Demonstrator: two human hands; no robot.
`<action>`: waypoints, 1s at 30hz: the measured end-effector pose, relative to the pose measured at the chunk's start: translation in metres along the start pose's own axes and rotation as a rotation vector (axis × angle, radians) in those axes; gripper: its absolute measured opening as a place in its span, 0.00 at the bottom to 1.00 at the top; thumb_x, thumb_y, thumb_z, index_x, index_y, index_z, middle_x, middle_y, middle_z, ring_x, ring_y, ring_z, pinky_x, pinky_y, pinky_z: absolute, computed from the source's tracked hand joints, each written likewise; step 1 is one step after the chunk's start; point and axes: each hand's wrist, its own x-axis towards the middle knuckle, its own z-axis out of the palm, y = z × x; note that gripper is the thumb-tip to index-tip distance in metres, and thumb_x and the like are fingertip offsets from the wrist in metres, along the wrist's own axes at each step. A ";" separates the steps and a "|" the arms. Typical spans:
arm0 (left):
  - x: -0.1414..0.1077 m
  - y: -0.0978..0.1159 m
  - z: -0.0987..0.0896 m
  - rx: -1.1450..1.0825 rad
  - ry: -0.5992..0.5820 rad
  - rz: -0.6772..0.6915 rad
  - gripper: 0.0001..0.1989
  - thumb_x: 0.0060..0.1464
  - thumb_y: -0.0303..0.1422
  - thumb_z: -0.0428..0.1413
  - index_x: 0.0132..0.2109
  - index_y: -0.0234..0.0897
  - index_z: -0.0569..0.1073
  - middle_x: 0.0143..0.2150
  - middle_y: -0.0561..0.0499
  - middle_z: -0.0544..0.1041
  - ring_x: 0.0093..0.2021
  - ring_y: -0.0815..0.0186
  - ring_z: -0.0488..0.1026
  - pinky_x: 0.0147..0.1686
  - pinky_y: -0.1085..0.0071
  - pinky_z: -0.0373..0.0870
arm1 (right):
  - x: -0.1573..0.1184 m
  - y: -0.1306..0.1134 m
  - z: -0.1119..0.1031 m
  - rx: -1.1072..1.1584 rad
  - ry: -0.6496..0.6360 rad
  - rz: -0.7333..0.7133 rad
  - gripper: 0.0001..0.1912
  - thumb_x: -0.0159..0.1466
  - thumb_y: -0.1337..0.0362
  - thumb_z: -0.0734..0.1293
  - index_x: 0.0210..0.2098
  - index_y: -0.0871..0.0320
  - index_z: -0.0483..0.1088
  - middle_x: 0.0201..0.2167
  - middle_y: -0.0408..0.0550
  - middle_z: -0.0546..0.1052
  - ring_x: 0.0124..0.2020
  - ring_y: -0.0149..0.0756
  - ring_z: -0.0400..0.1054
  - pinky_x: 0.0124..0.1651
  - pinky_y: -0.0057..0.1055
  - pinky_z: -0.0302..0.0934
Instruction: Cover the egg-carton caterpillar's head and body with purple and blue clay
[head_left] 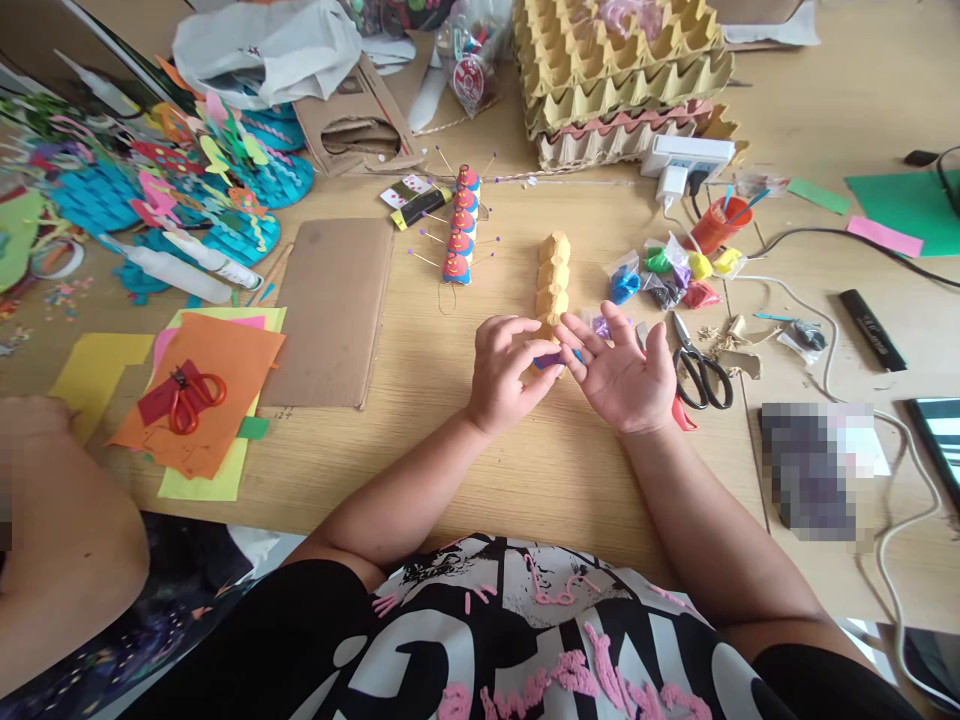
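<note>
My left hand [510, 375] is closed in a pinch, its thumb and forefinger around a small blue-purple piece [549, 360] that looks like modelling clay. Palm up beside it is my right hand [630, 378], fingers spread and their tips close to that piece; whether they touch it I cannot tell. Just beyond my fingers lies a yellow egg-carton strip [553, 270]. Left of it stands a painted caterpillar [461, 225] with red faces, blue parts and thin purple-tipped sticks. Small bags of coloured clay [664, 270] are bunched past my right hand.
Black-handled scissors [703, 375] lie right of my right hand. A brown cardboard sheet [330, 310] and red-handled pliers [191, 395] on coloured paper are at left. Stacked egg trays [622, 90], a power strip [686, 155] and an orange cup [716, 228] stand behind. Another person's arm [67, 540] is far left.
</note>
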 end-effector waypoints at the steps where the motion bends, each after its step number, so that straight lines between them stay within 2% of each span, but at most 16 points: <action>1: -0.001 0.001 0.000 0.000 -0.010 0.008 0.09 0.63 0.40 0.63 0.49 0.47 0.80 0.57 0.44 0.76 0.62 0.53 0.70 0.67 0.51 0.65 | -0.001 -0.001 0.000 -0.062 -0.016 0.016 0.36 0.64 0.27 0.61 0.60 0.42 0.71 0.59 0.52 0.81 0.62 0.48 0.76 0.58 0.50 0.73; 3: -0.002 0.001 -0.001 0.017 -0.061 0.010 0.10 0.63 0.41 0.63 0.50 0.49 0.81 0.60 0.45 0.76 0.65 0.51 0.67 0.71 0.48 0.61 | -0.003 -0.001 -0.001 -0.185 -0.041 0.044 0.42 0.63 0.23 0.56 0.63 0.41 0.68 0.58 0.55 0.81 0.61 0.50 0.76 0.54 0.50 0.73; 6: -0.003 0.002 0.000 0.078 -0.122 0.005 0.09 0.62 0.40 0.62 0.48 0.50 0.82 0.63 0.46 0.75 0.67 0.50 0.66 0.72 0.45 0.60 | -0.003 -0.001 -0.005 -0.284 -0.090 0.059 0.46 0.63 0.21 0.51 0.67 0.40 0.65 0.58 0.56 0.81 0.59 0.49 0.76 0.50 0.47 0.73; 10: -0.003 0.002 0.001 0.072 -0.129 -0.016 0.05 0.61 0.39 0.64 0.44 0.50 0.83 0.65 0.48 0.74 0.69 0.51 0.64 0.73 0.43 0.59 | -0.003 -0.001 -0.010 -0.295 -0.153 0.058 0.47 0.62 0.21 0.51 0.69 0.39 0.63 0.62 0.55 0.79 0.60 0.47 0.76 0.52 0.47 0.73; 13: -0.003 0.002 0.001 0.031 -0.109 -0.058 0.03 0.62 0.39 0.64 0.39 0.48 0.82 0.62 0.48 0.75 0.68 0.52 0.64 0.73 0.44 0.59 | -0.003 0.000 -0.011 -0.254 -0.179 0.039 0.43 0.61 0.23 0.59 0.67 0.39 0.66 0.67 0.53 0.75 0.64 0.47 0.74 0.56 0.48 0.73; 16: -0.004 0.002 0.000 0.026 -0.021 -0.065 0.05 0.64 0.39 0.62 0.40 0.47 0.82 0.59 0.47 0.76 0.68 0.53 0.63 0.72 0.47 0.62 | -0.002 0.002 -0.010 -0.204 -0.215 0.029 0.34 0.59 0.36 0.75 0.60 0.40 0.73 0.67 0.49 0.76 0.63 0.43 0.74 0.60 0.44 0.73; 19: -0.005 0.003 -0.001 0.010 0.024 -0.064 0.07 0.65 0.41 0.61 0.40 0.47 0.82 0.57 0.46 0.76 0.67 0.54 0.64 0.71 0.48 0.63 | 0.001 0.007 -0.009 -0.213 -0.212 0.024 0.25 0.56 0.49 0.82 0.51 0.46 0.80 0.57 0.48 0.82 0.52 0.37 0.79 0.55 0.36 0.75; 21: -0.006 0.004 -0.001 0.012 0.002 -0.079 0.07 0.65 0.41 0.62 0.39 0.47 0.82 0.56 0.46 0.76 0.67 0.54 0.64 0.70 0.48 0.63 | 0.002 0.010 -0.009 -0.267 -0.192 0.011 0.20 0.56 0.52 0.83 0.45 0.51 0.83 0.45 0.47 0.85 0.41 0.33 0.79 0.45 0.31 0.76; 24: -0.006 0.006 -0.001 0.049 0.008 -0.056 0.08 0.65 0.42 0.62 0.39 0.47 0.82 0.55 0.47 0.77 0.66 0.54 0.65 0.69 0.49 0.65 | 0.002 0.014 -0.010 -0.334 -0.170 -0.008 0.16 0.58 0.53 0.82 0.40 0.54 0.83 0.29 0.43 0.82 0.28 0.29 0.73 0.33 0.28 0.72; 27: -0.006 0.007 -0.001 0.055 0.048 0.002 0.08 0.66 0.42 0.61 0.39 0.47 0.82 0.54 0.46 0.77 0.65 0.55 0.66 0.68 0.51 0.67 | 0.001 0.014 -0.010 -0.341 -0.149 -0.026 0.16 0.58 0.51 0.82 0.36 0.55 0.82 0.23 0.40 0.78 0.23 0.27 0.69 0.27 0.26 0.67; 30: -0.005 0.006 -0.001 0.061 0.009 -0.001 0.08 0.64 0.43 0.62 0.42 0.48 0.82 0.54 0.46 0.78 0.65 0.54 0.67 0.68 0.50 0.67 | 0.001 0.013 -0.008 -0.355 -0.120 -0.034 0.17 0.57 0.49 0.82 0.32 0.55 0.79 0.22 0.40 0.77 0.21 0.27 0.67 0.24 0.26 0.63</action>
